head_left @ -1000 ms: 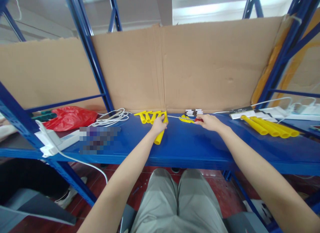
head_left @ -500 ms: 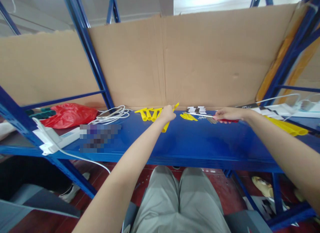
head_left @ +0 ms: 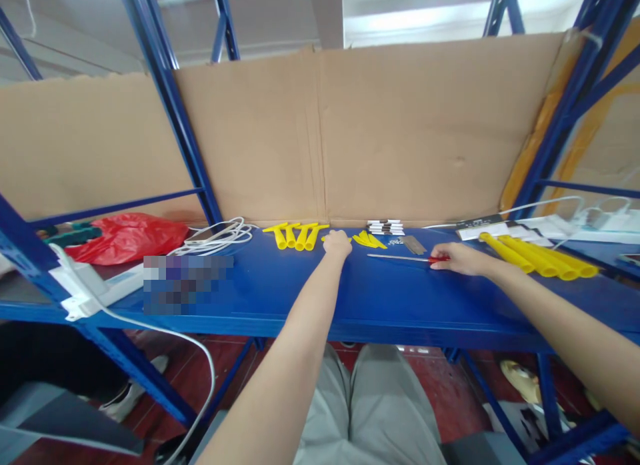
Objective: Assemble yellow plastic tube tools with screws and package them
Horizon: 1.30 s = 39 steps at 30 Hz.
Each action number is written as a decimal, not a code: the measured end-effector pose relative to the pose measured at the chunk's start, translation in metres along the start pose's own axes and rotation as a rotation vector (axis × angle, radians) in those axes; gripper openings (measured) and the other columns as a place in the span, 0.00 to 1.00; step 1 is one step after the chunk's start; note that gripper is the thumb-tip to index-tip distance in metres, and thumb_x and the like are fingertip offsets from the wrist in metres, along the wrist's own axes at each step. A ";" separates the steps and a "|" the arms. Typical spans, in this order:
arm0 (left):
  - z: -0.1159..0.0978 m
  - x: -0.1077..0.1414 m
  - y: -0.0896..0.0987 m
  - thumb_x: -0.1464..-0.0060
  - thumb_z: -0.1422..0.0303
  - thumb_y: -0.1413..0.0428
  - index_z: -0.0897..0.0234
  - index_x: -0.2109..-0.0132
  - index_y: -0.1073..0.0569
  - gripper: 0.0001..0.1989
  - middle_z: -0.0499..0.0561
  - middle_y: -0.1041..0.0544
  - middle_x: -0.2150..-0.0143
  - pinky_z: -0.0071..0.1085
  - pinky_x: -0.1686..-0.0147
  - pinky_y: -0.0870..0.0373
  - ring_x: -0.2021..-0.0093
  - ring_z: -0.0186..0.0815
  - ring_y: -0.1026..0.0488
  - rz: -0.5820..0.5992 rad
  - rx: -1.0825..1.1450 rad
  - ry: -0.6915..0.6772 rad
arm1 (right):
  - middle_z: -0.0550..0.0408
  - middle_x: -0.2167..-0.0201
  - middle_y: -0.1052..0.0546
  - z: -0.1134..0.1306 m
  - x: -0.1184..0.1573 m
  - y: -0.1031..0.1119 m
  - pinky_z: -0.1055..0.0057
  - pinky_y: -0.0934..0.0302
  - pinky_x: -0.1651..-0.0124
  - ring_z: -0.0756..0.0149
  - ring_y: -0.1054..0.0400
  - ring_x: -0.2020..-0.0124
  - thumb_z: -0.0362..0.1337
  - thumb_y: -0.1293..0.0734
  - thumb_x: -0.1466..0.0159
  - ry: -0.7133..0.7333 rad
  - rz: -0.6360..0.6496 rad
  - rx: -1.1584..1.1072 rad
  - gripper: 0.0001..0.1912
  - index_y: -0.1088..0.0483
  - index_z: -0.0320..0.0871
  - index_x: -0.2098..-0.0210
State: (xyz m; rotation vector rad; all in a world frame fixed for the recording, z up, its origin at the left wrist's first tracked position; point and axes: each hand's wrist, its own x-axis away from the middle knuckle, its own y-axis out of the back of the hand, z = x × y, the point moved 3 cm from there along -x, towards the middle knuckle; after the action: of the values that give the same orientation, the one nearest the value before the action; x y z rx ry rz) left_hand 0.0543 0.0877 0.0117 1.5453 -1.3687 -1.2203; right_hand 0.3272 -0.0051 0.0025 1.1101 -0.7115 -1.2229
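Note:
Near the back of the blue shelf, my left hand is closed, with a bit of yellow showing at its left side; most of that yellow piece is hidden. Just left of it lie several yellow tubes with crossbars in a row. My right hand grips the red handle of a screwdriver, its long thin shaft pointing left, low over the shelf. Between and behind the hands are flat yellow pieces, a stack of white and black strips, small clear bits and a grey metal piece.
Several plain yellow tubes lie at the right, before a white power strip. On the left are coiled white cable, a red bag and another power strip. Cardboard stands behind; blue posts flank it.
The tube end that stuck out below my left hand no longer shows. My right hand has moved the screwdriver nearer the shelf's front, uncovering the grey metal piece. The view has shifted slightly.

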 end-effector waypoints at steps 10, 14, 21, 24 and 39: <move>0.070 -0.015 0.042 0.45 0.74 0.46 0.67 0.44 0.27 0.20 0.58 0.22 0.52 0.28 0.51 0.32 0.50 0.41 0.26 -0.154 0.322 -0.159 | 0.47 0.64 0.22 -0.002 -0.007 0.001 0.66 0.37 0.58 0.58 0.28 0.62 0.40 0.40 0.40 0.010 -0.092 0.241 0.09 0.30 0.43 0.66; 0.096 -0.011 0.041 0.45 0.76 0.50 0.66 0.48 0.24 0.19 0.56 0.22 0.51 0.28 0.51 0.32 0.53 0.38 0.24 -0.352 0.290 -0.216 | 0.43 0.56 0.24 0.007 -0.015 0.009 0.65 0.37 0.56 0.55 0.28 0.56 0.37 0.36 0.42 -0.060 -0.036 0.481 0.12 0.28 0.41 0.60; 0.103 -0.010 0.026 0.47 0.77 0.51 0.66 0.55 0.21 0.17 0.54 0.20 0.56 0.31 0.52 0.29 0.58 0.38 0.23 -0.431 0.364 -0.299 | 0.40 0.62 0.22 0.044 -0.043 0.044 0.64 0.38 0.60 0.53 0.27 0.60 0.34 0.32 0.44 -0.195 0.147 0.626 0.07 0.25 0.38 0.67; 0.099 -0.007 0.025 0.48 0.78 0.51 0.65 0.55 0.21 0.17 0.54 0.20 0.56 0.32 0.53 0.29 0.59 0.37 0.23 -0.427 0.380 -0.343 | 0.40 0.66 0.21 0.053 -0.066 0.077 0.61 0.37 0.63 0.54 0.27 0.66 0.34 0.33 0.44 -0.322 0.133 0.618 0.07 0.25 0.35 0.71; 0.083 0.001 0.011 0.48 0.78 0.49 0.63 0.57 0.21 0.16 0.53 0.19 0.60 0.36 0.54 0.27 0.59 0.38 0.23 -0.379 0.419 -0.609 | 0.33 0.53 0.26 0.056 -0.143 0.042 0.57 0.36 0.52 0.48 0.31 0.49 0.39 0.37 0.38 -0.508 -0.447 0.236 0.20 0.29 0.33 0.51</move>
State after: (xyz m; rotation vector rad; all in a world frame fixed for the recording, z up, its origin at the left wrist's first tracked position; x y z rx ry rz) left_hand -0.0288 0.0907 -0.0015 1.8660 -1.8627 -1.8318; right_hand 0.2575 0.1160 0.0795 1.2007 -1.0461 -1.8780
